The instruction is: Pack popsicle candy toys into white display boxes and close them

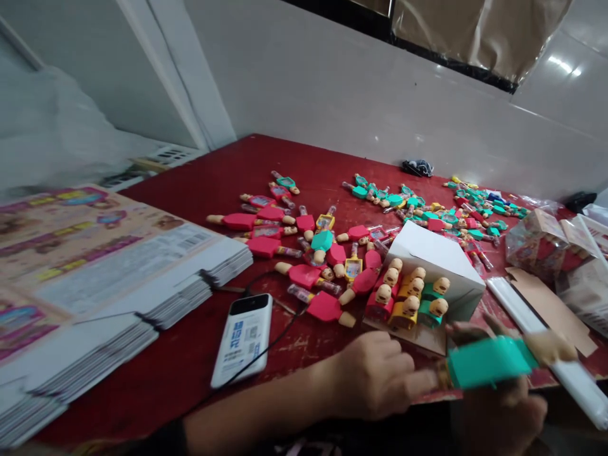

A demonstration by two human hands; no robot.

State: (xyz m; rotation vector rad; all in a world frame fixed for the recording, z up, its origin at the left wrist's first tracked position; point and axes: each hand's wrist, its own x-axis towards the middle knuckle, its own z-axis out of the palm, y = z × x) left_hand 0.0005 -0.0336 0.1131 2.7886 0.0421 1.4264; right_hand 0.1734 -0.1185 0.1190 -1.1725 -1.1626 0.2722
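Note:
A green bear-headed toy (494,362) lies blurred between my two hands at the lower right, with its tan head end pointing right. My left hand (375,380) is closed, thumb and forefinger pinching the toy's left end. Under and behind the green body, my right hand (510,405) supports it, its fingers bent round and smeared by motion. Just beyond my hands stands an open white display box (434,250) holding rows of red, yellow and green toys (411,304), heads up.
Loose red toys (304,275) and green toys (394,200) cover much of the red table (237,164). Flat printed cartons (142,259) are stacked at left, beside a white phone (243,339) with a cable. Wrapped boxes (541,244) and a white roll (546,348) lie right.

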